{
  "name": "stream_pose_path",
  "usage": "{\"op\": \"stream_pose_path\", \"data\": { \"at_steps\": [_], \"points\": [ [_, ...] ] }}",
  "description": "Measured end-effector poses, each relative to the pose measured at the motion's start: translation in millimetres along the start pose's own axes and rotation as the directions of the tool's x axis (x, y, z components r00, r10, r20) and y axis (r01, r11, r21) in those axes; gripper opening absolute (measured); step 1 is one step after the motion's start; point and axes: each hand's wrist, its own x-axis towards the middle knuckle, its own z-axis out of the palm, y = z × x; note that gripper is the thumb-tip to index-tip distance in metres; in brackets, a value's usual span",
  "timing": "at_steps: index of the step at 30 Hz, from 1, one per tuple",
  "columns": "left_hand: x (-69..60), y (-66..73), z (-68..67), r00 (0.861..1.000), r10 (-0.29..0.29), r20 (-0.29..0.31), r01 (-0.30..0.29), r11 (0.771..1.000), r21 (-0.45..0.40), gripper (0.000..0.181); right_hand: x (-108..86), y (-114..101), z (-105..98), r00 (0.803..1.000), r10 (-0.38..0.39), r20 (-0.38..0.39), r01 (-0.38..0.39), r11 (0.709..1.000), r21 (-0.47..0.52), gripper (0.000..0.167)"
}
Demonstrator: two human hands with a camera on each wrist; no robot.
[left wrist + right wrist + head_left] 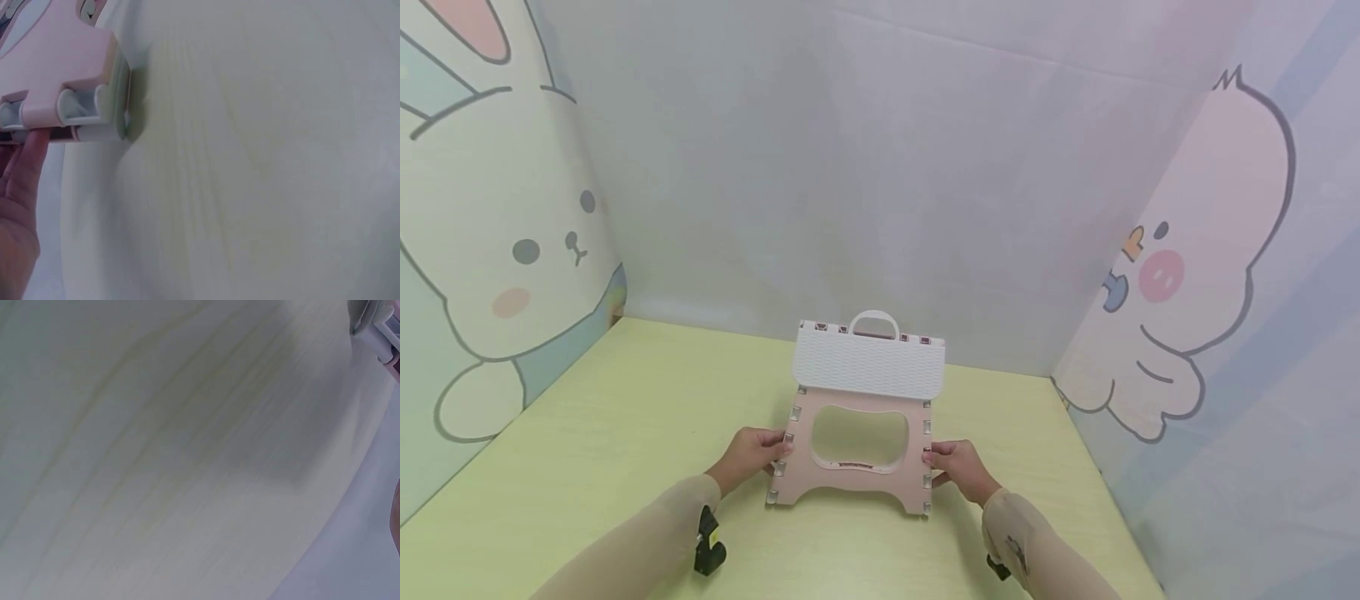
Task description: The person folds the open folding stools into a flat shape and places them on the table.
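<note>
A folding step stool [859, 480] with pink legs and a white textured top stands upright on the table in the head view, apparently folded. A white carry handle [891, 317] arches above it. On its left edge, my left hand [748, 458] grips the pink leg panel, thumb in front. The right hand [964, 469] holds the opposite edge at about the same height. In the left wrist view, fingers [28, 169] reach behind a hinged lower corner of the stool [78, 53]. Only a sliver of the stool [377, 334] shows in the right wrist view.
The pale yellow table [647, 400] runs back to a grey-white curtain [850, 167]. Side walls carry a cartoon rabbit [527, 200] on the left and a cartoon bird [1217, 225] on the right. Black straps [707, 546] hang at the sleeves.
</note>
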Motion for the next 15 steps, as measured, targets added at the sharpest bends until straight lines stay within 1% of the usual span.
{"op": "stream_pose_path", "data": {
  "at_steps": [5, 9, 15],
  "points": [
    [-0.6, 0.8, 0.7, 1.0, -0.005, -0.004, 0.005, 1.0, 0.001, 0.037, 1.1, 1.4, -0.7, 1.0, 0.013, 0.0, -0.013, 1.0, 0.01, 0.032],
    [-1.1, 0.7, 0.8, 1.0, -0.003, -0.002, 0.003, 1.0, -0.012, 0.037, 0.9, 1.0, -0.7, 1.0, 0.006, 0.0, -0.006, 1.0, 0.012, 0.032],
    [-0.3, -0.2, 0.4, 1.0, 0.0, 0.004, 0.0, 1.0, -0.004, 0.038, -0.2, 0.2, -0.1, 1.0, -0.001, 0.007, 0.0, 1.0, 0.008, 0.032]
  ]
}}
